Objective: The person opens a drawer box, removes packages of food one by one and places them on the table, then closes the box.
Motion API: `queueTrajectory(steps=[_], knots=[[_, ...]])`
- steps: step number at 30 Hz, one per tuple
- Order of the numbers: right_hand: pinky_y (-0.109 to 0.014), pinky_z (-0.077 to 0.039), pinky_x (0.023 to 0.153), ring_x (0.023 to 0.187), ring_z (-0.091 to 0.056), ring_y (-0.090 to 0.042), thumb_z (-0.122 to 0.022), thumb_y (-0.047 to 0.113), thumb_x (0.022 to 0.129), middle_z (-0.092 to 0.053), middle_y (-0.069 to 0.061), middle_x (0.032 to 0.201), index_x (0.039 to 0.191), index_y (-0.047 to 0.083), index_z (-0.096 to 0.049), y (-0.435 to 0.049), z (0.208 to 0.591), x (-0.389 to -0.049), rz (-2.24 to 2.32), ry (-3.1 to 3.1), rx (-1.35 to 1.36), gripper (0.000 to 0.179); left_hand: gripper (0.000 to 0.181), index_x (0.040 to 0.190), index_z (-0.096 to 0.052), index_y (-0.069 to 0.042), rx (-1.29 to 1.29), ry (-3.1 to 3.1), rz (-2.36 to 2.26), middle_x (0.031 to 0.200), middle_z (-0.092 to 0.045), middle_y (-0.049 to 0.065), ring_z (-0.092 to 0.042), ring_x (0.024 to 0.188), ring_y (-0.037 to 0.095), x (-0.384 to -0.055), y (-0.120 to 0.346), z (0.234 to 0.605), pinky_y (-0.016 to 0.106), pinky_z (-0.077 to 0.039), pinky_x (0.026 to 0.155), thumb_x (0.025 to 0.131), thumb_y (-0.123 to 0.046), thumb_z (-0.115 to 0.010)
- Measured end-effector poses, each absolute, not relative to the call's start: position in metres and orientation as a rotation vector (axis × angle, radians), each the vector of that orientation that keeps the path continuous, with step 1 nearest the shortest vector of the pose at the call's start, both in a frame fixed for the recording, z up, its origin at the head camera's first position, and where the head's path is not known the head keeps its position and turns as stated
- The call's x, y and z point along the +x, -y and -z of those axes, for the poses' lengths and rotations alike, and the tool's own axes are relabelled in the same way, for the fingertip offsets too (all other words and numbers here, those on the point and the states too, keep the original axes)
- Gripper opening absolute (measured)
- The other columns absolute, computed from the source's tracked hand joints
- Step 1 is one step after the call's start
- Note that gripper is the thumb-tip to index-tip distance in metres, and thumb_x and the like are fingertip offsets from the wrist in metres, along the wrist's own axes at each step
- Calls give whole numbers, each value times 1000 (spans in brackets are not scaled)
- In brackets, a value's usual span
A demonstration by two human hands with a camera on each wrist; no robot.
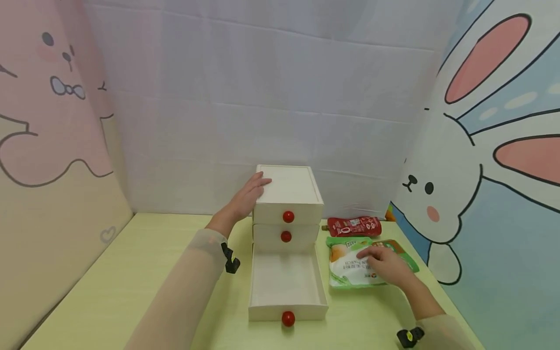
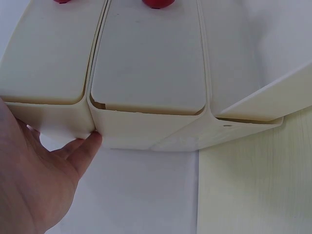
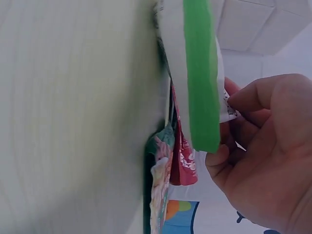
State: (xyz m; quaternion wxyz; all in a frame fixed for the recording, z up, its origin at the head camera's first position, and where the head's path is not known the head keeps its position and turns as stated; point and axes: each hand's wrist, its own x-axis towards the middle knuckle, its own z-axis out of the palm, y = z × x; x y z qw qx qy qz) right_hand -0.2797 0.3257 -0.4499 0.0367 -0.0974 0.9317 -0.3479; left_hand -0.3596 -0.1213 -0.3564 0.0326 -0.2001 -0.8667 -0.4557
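A white drawer unit (image 1: 290,184) with red ball knobs stands at the middle of the table, its bottom drawer (image 1: 284,279) pulled out and bare inside. My left hand (image 1: 249,197) rests on its upper left edge, fingers over the top; in the left wrist view, fingertips (image 2: 90,146) of that hand touch the side wall. To the right of the unit, my right hand (image 1: 389,265) pinches a white and green starch bag (image 1: 350,267). Up close in the right wrist view, the bag (image 3: 202,73) has its printed face between thumb and fingers, its green edge toward the camera.
A red spouted pouch (image 1: 355,226) lies behind the bag, near the back curtain. Partly under the bag is a brown and green packet (image 1: 404,255). A rabbit-printed wall (image 1: 450,194) borders the table (image 1: 131,272) on the right.
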Motion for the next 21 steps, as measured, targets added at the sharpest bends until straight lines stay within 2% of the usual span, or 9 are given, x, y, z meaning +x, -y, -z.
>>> queueTrajectory(steps=[5, 10, 15, 18, 21], knots=[[-32, -40, 64, 69, -47, -18, -50, 9, 109, -58, -4, 84, 124, 10, -77, -317, 460, -284, 1058, -2844, -270, 30, 57, 169, -44, -13, -619, 2666, 1398, 187, -8, 5, -4, 174, 34, -359, 122, 358, 67, -9, 137, 118, -32, -26], [-31, -39, 61, 66, -44, -16, -45, 9, 112, -55, -4, 83, 127, 12, -74, -310, 469, -287, 1030, -2852, -269, 32, 57, 169, -44, -12, -621, 2662, 1392, 187, -8, 4, -4, 174, 34, -361, 122, 359, 66, -9, 137, 118, -32, -26], [-35, -41, 65, 69, -47, -19, -50, 5, 108, -69, -9, 108, 125, 13, -74, -304, 471, -288, 968, -2922, -315, 31, 58, 169, -43, -12, -626, 2655, 1391, 187, -8, 4, -4, 174, 34, -362, 122, 359, 66, -9, 137, 118, -33, -26], [-38, -42, 72, 80, -50, -22, -55, 3, 103, -67, -16, 125, 123, 13, -76, -302, 470, -288, 890, -2990, -335, 31, 57, 168, -44, -12, -624, 2655, 1391, 187, -9, 4, -4, 174, 33, -360, 122, 359, 66, -9, 138, 118, -32, -26], [-42, -45, 77, 93, -53, -27, -60, 7, 101, -63, -24, 133, 125, 13, -76, -302, 469, -289, 819, -3053, -287, 30, 57, 168, -44, -12, -620, 2657, 1387, 187, -9, 4, -5, 174, 33, -360, 122, 358, 66, -10, 138, 118, -32, -26]])
